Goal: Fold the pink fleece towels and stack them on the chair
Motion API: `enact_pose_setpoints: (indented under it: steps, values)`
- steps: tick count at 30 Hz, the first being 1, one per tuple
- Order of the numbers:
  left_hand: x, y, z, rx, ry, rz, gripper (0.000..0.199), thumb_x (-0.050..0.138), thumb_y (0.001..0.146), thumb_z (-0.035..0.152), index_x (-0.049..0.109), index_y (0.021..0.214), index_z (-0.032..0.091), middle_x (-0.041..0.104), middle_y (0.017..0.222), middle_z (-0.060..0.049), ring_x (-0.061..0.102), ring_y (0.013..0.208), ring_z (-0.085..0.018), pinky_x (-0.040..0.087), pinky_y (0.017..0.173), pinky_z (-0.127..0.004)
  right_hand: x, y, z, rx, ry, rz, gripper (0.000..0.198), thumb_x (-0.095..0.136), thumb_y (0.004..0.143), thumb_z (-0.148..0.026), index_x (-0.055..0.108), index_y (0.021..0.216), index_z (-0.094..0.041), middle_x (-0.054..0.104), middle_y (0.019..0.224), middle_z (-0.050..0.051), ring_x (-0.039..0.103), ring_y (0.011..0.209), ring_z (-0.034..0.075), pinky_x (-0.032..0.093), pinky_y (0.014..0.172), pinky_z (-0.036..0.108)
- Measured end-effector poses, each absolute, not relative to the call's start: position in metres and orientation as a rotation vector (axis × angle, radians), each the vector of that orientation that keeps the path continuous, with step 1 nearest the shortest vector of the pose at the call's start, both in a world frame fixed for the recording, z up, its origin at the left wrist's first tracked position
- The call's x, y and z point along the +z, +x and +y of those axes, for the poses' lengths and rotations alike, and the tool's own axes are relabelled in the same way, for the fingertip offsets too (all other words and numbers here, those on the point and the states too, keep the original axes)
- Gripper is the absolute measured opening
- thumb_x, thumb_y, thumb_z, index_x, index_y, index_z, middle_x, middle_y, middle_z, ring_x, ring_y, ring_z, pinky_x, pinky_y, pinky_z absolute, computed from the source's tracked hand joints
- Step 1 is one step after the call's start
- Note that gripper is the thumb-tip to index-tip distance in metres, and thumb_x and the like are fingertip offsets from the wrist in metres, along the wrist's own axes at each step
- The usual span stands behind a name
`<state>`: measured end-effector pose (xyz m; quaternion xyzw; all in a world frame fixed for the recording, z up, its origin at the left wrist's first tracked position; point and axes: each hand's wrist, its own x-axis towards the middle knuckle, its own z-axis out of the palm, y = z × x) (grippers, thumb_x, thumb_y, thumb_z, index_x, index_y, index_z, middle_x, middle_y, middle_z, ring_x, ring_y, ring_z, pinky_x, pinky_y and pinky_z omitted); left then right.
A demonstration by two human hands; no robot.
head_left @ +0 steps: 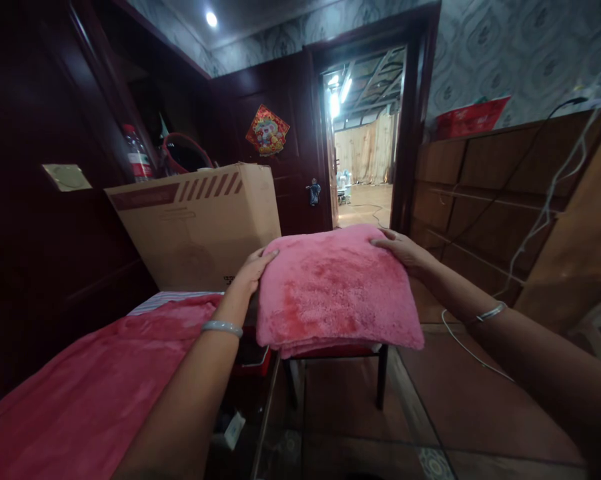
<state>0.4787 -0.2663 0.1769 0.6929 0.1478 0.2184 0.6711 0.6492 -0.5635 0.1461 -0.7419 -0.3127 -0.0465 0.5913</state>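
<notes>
A folded pink plush blanket (340, 287) is in front of me, above a dark-legged chair (381, 377). Whether it rests on the seat or is held just over it, I cannot tell. My left hand (256, 267) grips its left edge, thumb on top and the other fingers mostly hidden. At the far right corner, my right hand (397, 250) holds the fabric with the thumb pressed on top. The blanket's front edge hangs in layers over the seat.
To the left, a pinkish-red cover (95, 373) lies over a surface, with a large cardboard box (195, 227) behind it. A wooden shelf unit (500, 173) with hanging cables stands right. Beyond is an open doorway (363, 147). A white cable (475, 357) trails over the tiled floor.
</notes>
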Motion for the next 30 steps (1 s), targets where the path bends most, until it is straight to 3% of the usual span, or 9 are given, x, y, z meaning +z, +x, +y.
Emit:
enact_pose_setpoints:
  steps: [3, 7, 10, 14, 20, 30]
  values:
    - [0.184, 0.475, -0.261, 0.532, 1.682, 0.389, 0.047, 0.083, 0.061, 0.036, 0.07, 0.101, 0.016, 0.07, 0.118, -0.016, 0.063, 0.113, -0.029, 0.048, 0.1, -0.04, 0.154, 0.649, -0.571, -0.067, -1.866, -0.644, 0.062, 0.061, 0.08, -0.041, 0.055, 0.135, -0.014, 0.069, 0.113, 0.016, 0.067, 0.098, 0.031, 0.054, 0.083, 0.044]
    - [0.203, 0.474, -0.269, 0.76, 2.072, 0.417, 0.061, 0.077, 0.07, 0.039, 0.062, 0.123, 0.013, 0.052, 0.142, -0.023, 0.048, 0.132, -0.033, 0.035, 0.112, -0.043, 0.18, 0.638, -0.572, -0.471, -2.193, -0.734, 0.061, 0.059, 0.084, -0.051, 0.061, 0.13, -0.012, 0.067, 0.115, 0.021, 0.062, 0.105, 0.037, 0.047, 0.092, 0.053]
    - [0.21, 0.479, -0.291, 0.856, 2.382, 0.302, 0.067, 0.07, 0.077, 0.046, 0.055, 0.134, 0.015, 0.045, 0.149, -0.02, 0.038, 0.14, -0.035, 0.025, 0.117, -0.048, 0.196, 0.622, -0.554, -0.748, -2.175, -1.046, 0.058, 0.05, 0.089, -0.057, 0.06, 0.132, -0.019, 0.061, 0.13, 0.016, 0.053, 0.121, 0.036, 0.04, 0.103, 0.052]
    - [0.196, 0.488, -0.317, 0.803, 2.775, 0.192, 0.077, 0.058, 0.079, 0.065, 0.045, 0.144, 0.026, 0.038, 0.155, -0.014, 0.028, 0.144, -0.039, 0.015, 0.117, -0.059, 0.187, 0.606, -0.518, -0.788, -2.228, -1.366, 0.062, 0.047, 0.09, -0.063, 0.053, 0.14, -0.026, 0.049, 0.147, 0.01, 0.041, 0.135, 0.036, 0.029, 0.11, 0.055]
    - [0.165, 0.494, -0.318, 0.684, 3.053, 0.047, 0.081, 0.045, 0.082, 0.075, 0.045, 0.145, 0.024, 0.045, 0.151, -0.012, 0.035, 0.139, -0.037, 0.019, 0.117, -0.054, 0.153, 0.609, -0.501, -0.637, -2.337, -1.425, 0.064, 0.04, 0.092, -0.064, 0.054, 0.141, -0.024, 0.057, 0.139, 0.013, 0.051, 0.126, 0.036, 0.036, 0.105, 0.054]
    - [0.164, 0.49, -0.325, 0.738, 3.067, 0.098, 0.078, 0.044, 0.083, 0.073, 0.05, 0.14, 0.021, 0.056, 0.138, -0.015, 0.046, 0.131, -0.037, 0.03, 0.111, -0.055, 0.151, 0.611, -0.502, -0.634, -2.304, -1.425, 0.063, 0.04, 0.093, -0.062, 0.056, 0.138, -0.021, 0.064, 0.13, 0.014, 0.056, 0.121, 0.036, 0.038, 0.103, 0.053]
